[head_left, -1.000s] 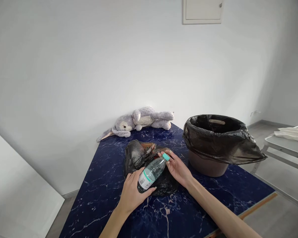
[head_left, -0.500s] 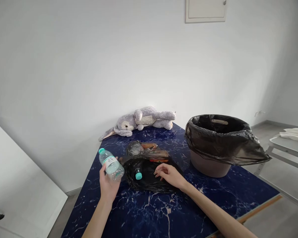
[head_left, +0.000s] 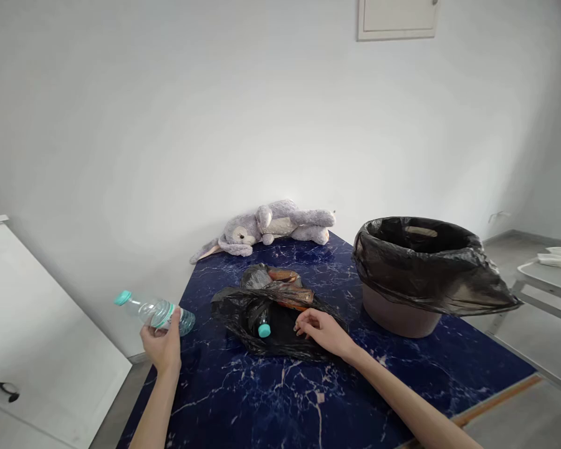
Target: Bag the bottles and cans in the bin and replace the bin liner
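Bottle (head_left: 143, 308) between left fingers (head_left: 172, 319)

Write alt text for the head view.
The left hand holds a clear teal-capped bottle sideways left of the blue table; the right hand rests on a black bag of litter. A lined bin and plush toy sit behind.

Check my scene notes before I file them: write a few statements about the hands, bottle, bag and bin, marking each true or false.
The left hand holds a clear bottle with a teal cap. True.
The right hand rests on the bin. False: it rests on the black bag lying on the table.
A plush toy lies at the table's far edge. True.
The bin stands on the floor. False: it stands on the table.
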The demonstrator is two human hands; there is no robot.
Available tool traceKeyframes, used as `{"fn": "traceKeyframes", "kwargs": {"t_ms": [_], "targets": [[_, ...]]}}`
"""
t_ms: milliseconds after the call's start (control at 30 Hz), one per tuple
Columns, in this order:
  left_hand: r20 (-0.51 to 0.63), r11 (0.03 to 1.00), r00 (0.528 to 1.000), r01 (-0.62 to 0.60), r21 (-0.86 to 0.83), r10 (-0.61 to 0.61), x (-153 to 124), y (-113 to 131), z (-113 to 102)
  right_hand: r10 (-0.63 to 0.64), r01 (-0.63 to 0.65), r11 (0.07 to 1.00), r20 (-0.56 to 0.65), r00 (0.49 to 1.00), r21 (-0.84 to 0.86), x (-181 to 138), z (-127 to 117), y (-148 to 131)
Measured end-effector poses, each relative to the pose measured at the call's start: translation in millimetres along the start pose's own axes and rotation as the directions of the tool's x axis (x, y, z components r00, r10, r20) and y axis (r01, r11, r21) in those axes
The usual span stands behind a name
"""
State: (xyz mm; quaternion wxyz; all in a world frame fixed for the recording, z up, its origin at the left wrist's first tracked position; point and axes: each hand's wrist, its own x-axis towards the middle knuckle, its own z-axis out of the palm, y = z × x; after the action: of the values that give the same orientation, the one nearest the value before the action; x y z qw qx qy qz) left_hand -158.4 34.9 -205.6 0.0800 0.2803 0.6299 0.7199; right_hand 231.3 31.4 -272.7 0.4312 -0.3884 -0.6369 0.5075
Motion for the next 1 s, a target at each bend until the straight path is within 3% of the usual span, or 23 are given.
{"fn": "traceKeyframes", "kwargs": {"t_ms": [233,367,467,533,600,700,800,867,1000], "targets": [[0.122,0.941,0.983,-0.165,0.295,0.134,-10,-1,3,-0.024,0.024,0.998,0.002,1.0,-0.065,-1,1,-2],[0.154,0.899,0.965,-0.254,0.356,0.212,-12,-2,3,-0.073,0.07,0.987,-0.015,0.997,-0.142,-4,3,-9],[0.124,0.849,0.922,-0.386,0.359,0.367,-15,3,3,-0.146,0.132,0.961,-0.043,0.988,-0.242,-9,6,-17],[0.104,0.788,0.859,-0.503,0.356,0.501,-21,10,4,-0.222,0.192,0.925,-0.055,0.974,-0.328,-13,9,-23],[0.171,0.708,0.775,-0.627,0.326,0.608,-34,17,7,-0.305,0.263,0.873,-0.038,0.952,-0.411,-16,13,-28],[0.456,0.581,0.6,-0.789,0.2,0.657,-65,19,17,-0.399,0.37,0.783,0.054,0.916,-0.499,-15,23,-33],[0.689,0.52,0.425,-0.85,0.082,0.587,-96,12,29,-0.439,0.447,0.697,0.161,0.884,-0.56,-5,37,-36],[0.756,0.523,0.386,-0.849,0.069,0.528,-106,4,33,-0.445,0.471,0.653,0.204,0.872,-0.593,2,47,-36],[0.828,0.541,0.374,-0.835,0.105,0.417,-106,-7,33,-0.439,0.476,0.618,0.228,0.869,-0.626,9,61,-32]]}}
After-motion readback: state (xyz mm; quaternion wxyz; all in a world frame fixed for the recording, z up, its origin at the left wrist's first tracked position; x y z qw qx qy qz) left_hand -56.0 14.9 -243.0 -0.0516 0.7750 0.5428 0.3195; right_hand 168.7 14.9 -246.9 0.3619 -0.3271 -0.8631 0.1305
